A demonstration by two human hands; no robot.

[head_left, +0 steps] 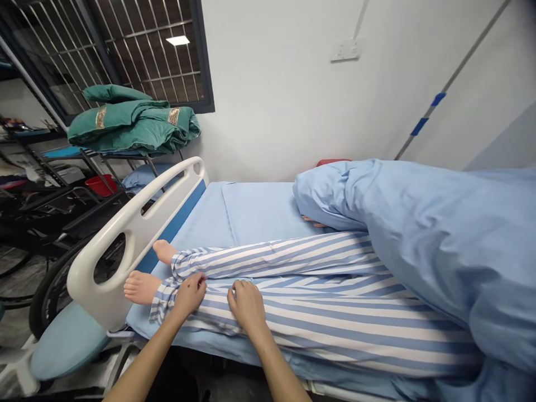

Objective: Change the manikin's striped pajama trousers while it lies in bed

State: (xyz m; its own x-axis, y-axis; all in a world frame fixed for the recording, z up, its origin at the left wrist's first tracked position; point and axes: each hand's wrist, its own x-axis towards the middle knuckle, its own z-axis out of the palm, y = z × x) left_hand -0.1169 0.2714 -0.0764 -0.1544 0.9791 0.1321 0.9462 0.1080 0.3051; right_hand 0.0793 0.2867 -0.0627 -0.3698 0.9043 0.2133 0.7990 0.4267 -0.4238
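Observation:
A figure lies on the bed in blue-and-white striped trousers, its smooth bare feet towards the footboard; it looks like a care manikin. My left hand curls over the nearer leg just above the ankle, fingers bent on the trouser cloth. Further up the same leg, near the shin, my right hand lies across it with its fingers curled over the inner side. Both fingertips are partly hidden. A light blue quilt covers the upper body and is folded back off the legs. Under its edge, some fingers show.
The white footboard with cut-out handles closes off the bed's left end. Beyond it stand a wheelchair, a red bucket and a stack of green bedding. A blue sheet covers the mattress, along the white wall.

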